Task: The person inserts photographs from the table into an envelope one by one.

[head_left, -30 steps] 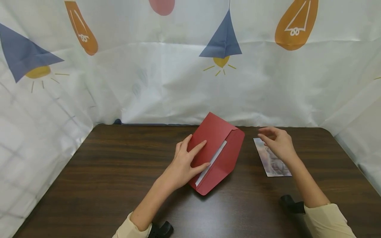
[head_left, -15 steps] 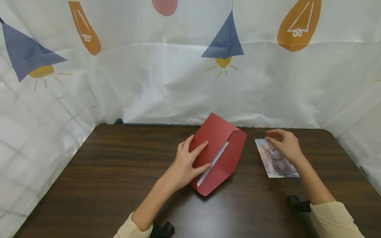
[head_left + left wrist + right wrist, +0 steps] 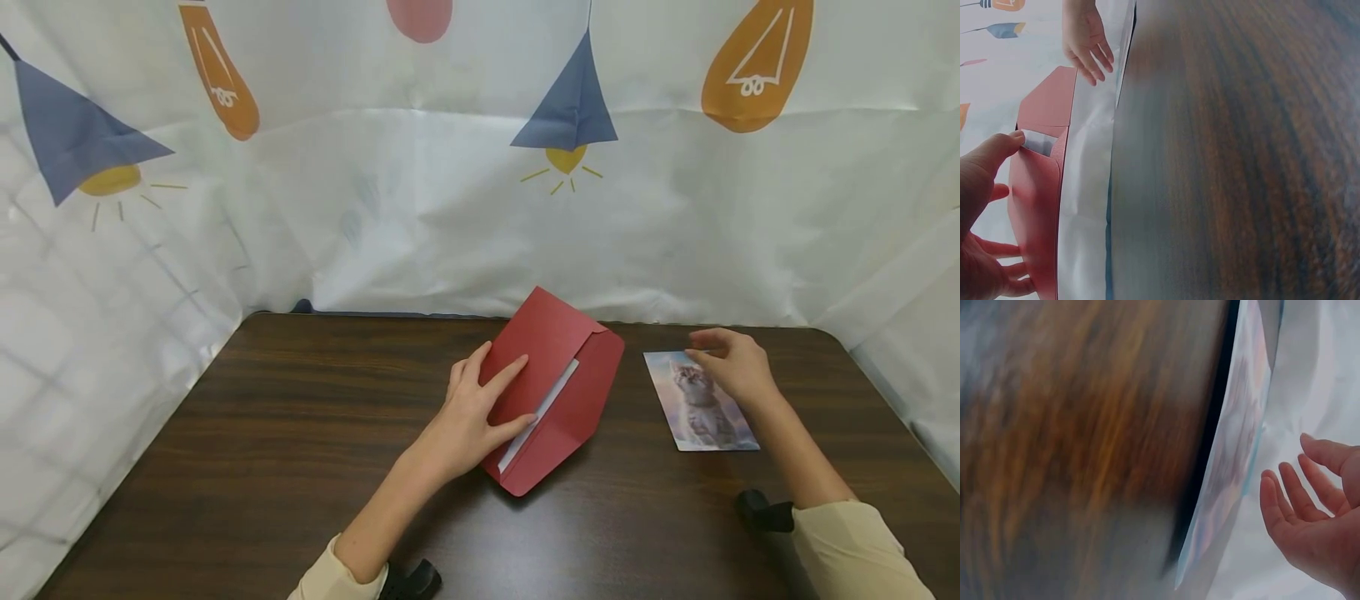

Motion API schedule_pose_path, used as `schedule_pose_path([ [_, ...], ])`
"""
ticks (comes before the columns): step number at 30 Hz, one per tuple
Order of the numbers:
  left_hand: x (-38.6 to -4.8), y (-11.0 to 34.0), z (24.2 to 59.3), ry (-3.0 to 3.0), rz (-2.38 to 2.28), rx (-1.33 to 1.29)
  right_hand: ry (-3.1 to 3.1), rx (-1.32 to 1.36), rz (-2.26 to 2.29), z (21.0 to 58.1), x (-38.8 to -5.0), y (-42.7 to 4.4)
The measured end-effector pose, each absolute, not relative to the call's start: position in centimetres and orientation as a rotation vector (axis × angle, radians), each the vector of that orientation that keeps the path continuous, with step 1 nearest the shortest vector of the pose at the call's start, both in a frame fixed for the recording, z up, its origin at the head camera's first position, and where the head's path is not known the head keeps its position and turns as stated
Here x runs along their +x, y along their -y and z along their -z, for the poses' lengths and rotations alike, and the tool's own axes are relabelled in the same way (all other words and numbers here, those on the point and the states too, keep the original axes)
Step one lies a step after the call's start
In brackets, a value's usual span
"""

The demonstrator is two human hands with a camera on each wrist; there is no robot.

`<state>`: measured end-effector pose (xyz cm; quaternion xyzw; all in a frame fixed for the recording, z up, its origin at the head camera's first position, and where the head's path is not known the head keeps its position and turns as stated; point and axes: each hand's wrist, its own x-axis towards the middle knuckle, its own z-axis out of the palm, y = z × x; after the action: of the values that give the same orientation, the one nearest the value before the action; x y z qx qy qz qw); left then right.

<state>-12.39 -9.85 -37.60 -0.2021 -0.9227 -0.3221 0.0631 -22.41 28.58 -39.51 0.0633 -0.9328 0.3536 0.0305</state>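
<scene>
At the far left, the dark wood table (image 3: pixel 247 433) is bordered by a white curtain (image 3: pixel 450 242) printed with lamps and bulbs. The red envelope (image 3: pixel 576 415), set aslant near the middle of the table's far edge, is touched by the left hand (image 3: pixel 463 429), whose fingers are spread wide across it; nothing is seen clasped by them. By its thumb, the white paper (image 3: pixel 553 393) showing in the envelope's opening is touched. Further right, a card (image 3: pixel 703 421) printed with a kitten is seen lying on the table, well apart from the envelope. Its upper right corner is covered by the right hand (image 3: pixel 735 367), loosely bent, with thumb and fingers parted and nothing held between them.
</scene>
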Motion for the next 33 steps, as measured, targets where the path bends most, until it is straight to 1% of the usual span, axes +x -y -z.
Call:
schedule_pose_path([
  [33,-12.3,9.8,37.6,2.788,0.987,-0.611,3.05,0.139,-1.058,40.2,-23.6,-31.0],
])
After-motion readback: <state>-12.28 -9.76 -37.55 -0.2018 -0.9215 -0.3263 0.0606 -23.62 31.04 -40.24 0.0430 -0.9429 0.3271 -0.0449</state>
